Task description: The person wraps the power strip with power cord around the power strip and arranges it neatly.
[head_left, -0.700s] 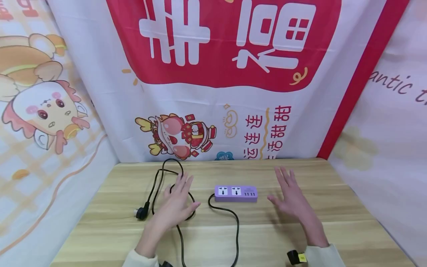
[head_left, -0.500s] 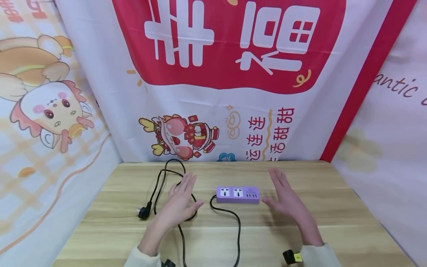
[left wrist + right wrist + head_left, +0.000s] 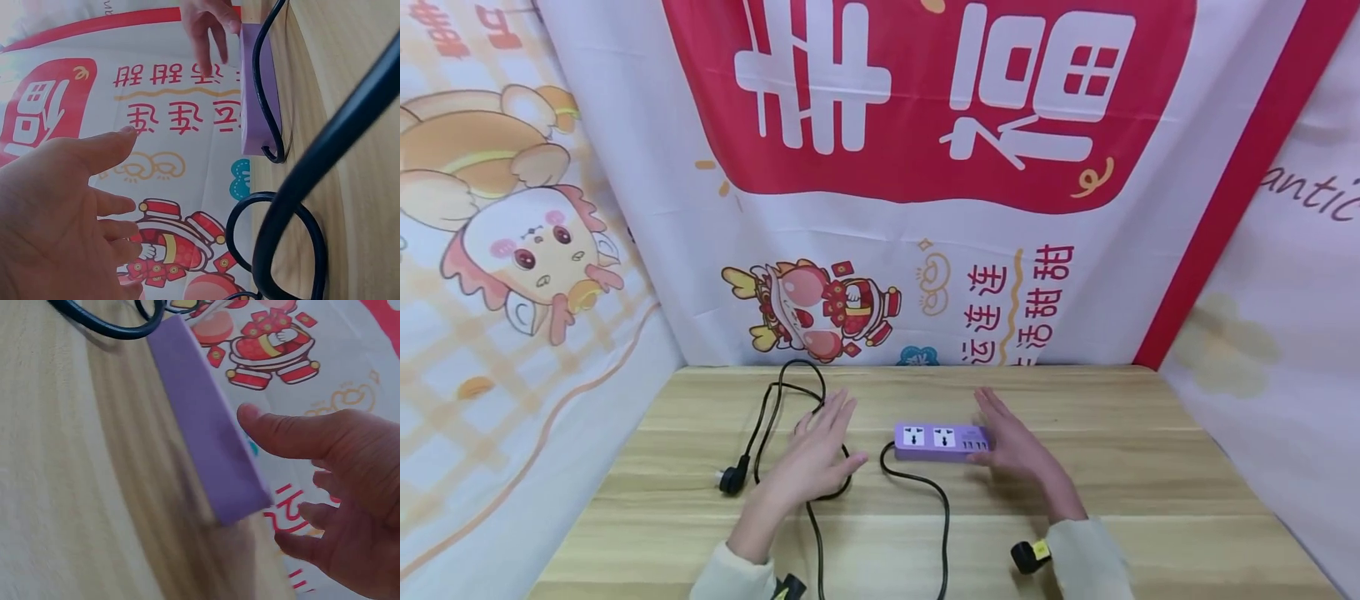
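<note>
A purple power strip (image 3: 931, 455) with two white sockets and several USB ports lies on the wooden table. My right hand (image 3: 1017, 446) is at its right end, thumb and fingers spread around that end; the right wrist view shows the thumb by the strip's top edge (image 3: 212, 437), and whether it touches I cannot tell. Over the coiled part of the black cord (image 3: 946, 533) hovers my left hand (image 3: 816, 454), fingers extended, holding nothing. The cord's black plug (image 3: 732, 477) rests on the table to the left of that hand.
The pale wooden table (image 3: 1112, 467) meets a printed cloth (image 3: 865, 225) hanging at its back edge. More printed cloth (image 3: 512, 400) closes off the left side, and a pale one (image 3: 1285, 333) the right. Loops of cord (image 3: 275, 212) stand up near the left wrist camera.
My right hand has moved left, from beside the power strip to over its right end. The left hand stays above the cord with little change. The whole head view has shifted slightly.
</note>
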`<state>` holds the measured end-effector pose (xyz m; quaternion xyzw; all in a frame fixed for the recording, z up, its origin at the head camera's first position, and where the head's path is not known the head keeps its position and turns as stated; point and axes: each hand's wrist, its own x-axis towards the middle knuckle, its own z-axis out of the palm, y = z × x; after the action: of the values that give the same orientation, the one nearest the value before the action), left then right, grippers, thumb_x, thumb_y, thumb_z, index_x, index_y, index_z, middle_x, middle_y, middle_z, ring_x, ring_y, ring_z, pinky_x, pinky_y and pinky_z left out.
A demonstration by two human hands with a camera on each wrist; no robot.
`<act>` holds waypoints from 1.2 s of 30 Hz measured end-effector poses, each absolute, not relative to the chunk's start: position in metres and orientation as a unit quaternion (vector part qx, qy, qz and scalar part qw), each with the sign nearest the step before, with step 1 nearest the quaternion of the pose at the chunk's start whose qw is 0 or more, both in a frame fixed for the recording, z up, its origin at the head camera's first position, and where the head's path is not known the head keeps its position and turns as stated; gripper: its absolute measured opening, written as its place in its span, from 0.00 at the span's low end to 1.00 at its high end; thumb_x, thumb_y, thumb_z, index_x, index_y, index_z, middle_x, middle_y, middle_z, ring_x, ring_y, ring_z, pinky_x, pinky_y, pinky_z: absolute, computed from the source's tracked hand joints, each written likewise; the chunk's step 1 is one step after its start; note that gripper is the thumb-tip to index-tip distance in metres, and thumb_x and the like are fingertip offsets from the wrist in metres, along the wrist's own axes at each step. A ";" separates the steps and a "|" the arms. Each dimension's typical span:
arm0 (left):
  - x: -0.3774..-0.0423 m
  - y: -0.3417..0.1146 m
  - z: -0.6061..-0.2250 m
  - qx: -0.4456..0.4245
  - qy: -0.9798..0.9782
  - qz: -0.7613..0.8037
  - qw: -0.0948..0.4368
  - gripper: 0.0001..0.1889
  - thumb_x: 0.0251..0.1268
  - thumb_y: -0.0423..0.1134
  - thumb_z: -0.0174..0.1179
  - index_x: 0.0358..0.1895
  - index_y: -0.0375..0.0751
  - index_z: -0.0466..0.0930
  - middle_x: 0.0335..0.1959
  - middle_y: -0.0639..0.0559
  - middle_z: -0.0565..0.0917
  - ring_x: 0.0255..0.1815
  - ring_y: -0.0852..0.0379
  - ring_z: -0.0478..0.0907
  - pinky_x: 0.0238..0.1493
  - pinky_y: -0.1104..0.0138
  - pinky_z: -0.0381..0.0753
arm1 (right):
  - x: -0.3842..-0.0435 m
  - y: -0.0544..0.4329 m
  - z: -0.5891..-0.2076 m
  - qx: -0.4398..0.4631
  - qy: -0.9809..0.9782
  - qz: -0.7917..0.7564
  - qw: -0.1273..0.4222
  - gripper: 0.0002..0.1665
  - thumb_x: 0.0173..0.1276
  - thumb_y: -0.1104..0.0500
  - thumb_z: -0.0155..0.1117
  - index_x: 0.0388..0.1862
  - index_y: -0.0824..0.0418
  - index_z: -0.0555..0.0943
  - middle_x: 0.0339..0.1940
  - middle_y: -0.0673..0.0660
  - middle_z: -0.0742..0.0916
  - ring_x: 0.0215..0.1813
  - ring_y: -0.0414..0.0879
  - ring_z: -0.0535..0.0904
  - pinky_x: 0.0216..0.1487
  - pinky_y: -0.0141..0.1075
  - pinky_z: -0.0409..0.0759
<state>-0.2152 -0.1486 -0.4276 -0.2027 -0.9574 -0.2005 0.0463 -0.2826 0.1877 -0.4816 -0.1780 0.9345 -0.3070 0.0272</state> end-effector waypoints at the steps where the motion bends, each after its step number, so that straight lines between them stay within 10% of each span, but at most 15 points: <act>1: -0.216 -0.147 -0.428 -0.206 -0.956 -0.204 0.042 0.44 0.70 0.55 0.59 0.79 0.37 0.49 0.82 0.41 0.46 0.83 0.43 0.42 0.77 0.36 0.45 | -0.283 0.187 -0.484 -0.175 0.934 -0.309 0.029 0.62 0.53 0.56 0.79 0.81 0.60 0.52 0.83 0.60 0.52 0.82 0.62 0.48 0.79 0.57 0.50; 8: -0.221 -0.141 -0.430 -0.213 -0.956 -0.202 0.033 0.41 0.71 0.53 0.59 0.79 0.37 0.52 0.82 0.42 0.47 0.83 0.43 0.44 0.77 0.36 0.46 | -0.281 0.181 -0.498 -0.130 0.936 -0.327 0.031 0.40 0.53 0.60 0.79 0.66 0.60 0.76 0.63 0.61 0.82 0.64 0.57 0.78 0.69 0.56 0.72; 36: -0.221 -0.139 -0.430 -0.221 -0.950 -0.220 0.000 0.39 0.73 0.50 0.57 0.79 0.36 0.51 0.81 0.41 0.51 0.82 0.43 0.49 0.79 0.48 0.52 | -0.275 0.180 -0.472 -0.112 0.949 -0.294 -0.016 0.39 0.50 0.56 0.81 0.63 0.60 0.79 0.60 0.60 0.85 0.62 0.57 0.80 0.66 0.56 0.74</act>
<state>-0.2211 -0.1392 -0.4302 -0.2205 -0.9502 -0.2202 -0.0001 -0.2749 0.1798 -0.4716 -0.1120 0.9490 -0.2942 -0.0163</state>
